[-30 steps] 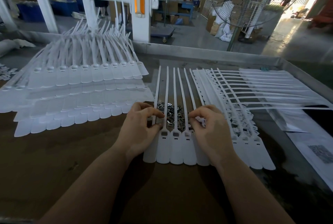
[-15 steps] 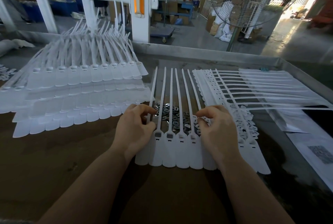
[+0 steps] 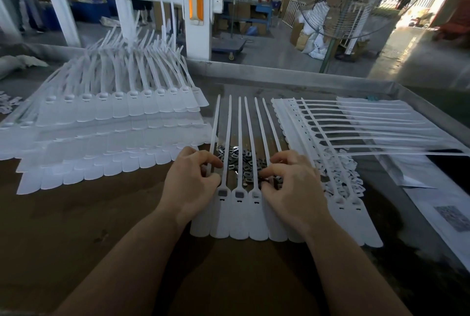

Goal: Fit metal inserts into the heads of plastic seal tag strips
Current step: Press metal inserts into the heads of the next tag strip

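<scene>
white plastic strip set (image 3: 239, 211) lies flat on the brown table (image 3: 101, 226), heads toward the person, tails fanned away over the insert pile (image 3: 244, 163). judged reason: metal sits right behind the heads, so each pick is a short reach.

left hand (image 3: 189, 183): fingers curled, pinching the leftmost tail near its head; probably steadying the set. right hand (image 3: 292, 186): fingers curled down at the pile's near edge beside the heads; cannot tell whether an insert is between the fingertips.

two heads between the hands show dark fills, the next looks pale, likely still open.

finished stack (image 3: 101, 132) lies left, close to the left hand. loose strips (image 3: 343, 142) lie right, their heads just beside the right hand. raised table rim (image 3: 292, 77) closes the far side. open room is mainly toward the person, on bare brown surface; sideways moves risk brushing either stack.
</scene>
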The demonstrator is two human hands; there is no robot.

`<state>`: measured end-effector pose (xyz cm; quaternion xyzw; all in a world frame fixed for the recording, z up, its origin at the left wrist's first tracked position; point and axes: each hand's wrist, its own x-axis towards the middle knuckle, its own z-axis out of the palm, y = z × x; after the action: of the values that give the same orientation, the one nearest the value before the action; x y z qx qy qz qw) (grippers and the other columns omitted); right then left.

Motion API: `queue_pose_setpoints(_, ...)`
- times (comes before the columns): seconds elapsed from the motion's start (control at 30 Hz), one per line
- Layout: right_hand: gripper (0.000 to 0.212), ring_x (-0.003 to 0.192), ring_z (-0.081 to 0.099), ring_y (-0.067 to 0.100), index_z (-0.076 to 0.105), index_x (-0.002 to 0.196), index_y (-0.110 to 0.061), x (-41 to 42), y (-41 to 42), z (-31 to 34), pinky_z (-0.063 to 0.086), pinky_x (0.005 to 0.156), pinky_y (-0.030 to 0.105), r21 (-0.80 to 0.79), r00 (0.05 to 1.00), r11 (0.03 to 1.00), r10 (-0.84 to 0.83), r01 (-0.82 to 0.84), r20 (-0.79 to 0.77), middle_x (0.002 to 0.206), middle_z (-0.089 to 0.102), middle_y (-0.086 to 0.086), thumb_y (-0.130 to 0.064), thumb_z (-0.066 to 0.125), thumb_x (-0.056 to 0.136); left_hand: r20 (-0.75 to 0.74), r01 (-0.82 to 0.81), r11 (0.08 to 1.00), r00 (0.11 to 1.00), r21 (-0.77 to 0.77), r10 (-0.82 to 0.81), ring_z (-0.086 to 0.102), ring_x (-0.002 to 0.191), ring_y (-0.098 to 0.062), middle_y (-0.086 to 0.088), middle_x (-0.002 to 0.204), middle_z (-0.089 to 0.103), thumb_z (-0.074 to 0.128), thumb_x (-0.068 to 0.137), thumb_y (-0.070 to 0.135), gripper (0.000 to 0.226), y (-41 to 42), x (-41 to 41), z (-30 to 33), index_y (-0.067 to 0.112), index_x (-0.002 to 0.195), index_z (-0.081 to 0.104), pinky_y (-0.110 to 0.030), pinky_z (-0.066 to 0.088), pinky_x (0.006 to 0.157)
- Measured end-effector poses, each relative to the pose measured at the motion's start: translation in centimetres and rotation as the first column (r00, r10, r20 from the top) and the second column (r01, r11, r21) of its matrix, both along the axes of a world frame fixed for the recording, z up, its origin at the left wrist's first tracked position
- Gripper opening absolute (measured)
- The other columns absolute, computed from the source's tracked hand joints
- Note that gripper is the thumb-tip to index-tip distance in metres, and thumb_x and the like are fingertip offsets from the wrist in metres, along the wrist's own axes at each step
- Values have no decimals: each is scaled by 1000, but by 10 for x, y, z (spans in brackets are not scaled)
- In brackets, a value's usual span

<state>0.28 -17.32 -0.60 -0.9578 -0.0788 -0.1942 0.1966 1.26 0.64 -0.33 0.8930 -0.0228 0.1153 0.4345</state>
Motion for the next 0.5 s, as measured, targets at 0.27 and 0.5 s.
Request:
queue_pose_setpoints(0.27, 18, 103, 40, 5, 71, 98, -32, 1, 0, 0, 22, 87, 22, 33, 999, 999, -24, 26, -38, 113, 53, -9, -34, 64, 83, -10, 4, 1000, 1000, 4, -4, 47, 73, -6, 16, 87, 42, 61, 82, 7, 24, 0, 0, 1, 31, 86, 61, -10, 33, 60)
queue_pose_setpoints(0.5, 10, 101, 46, 8, 71, 91, -26, 2, 4, -1, 26, 85, 22, 33, 996, 996, -87, 87, -8, 108, 57, -8, -26, 64, 83, -7, 10, 1000, 1000, 9, -10, 47, 74, -5, 16, 89, 43, 61, 82, 8, 23, 1, 1, 1, 30, 87, 62, -8, 33, 61)
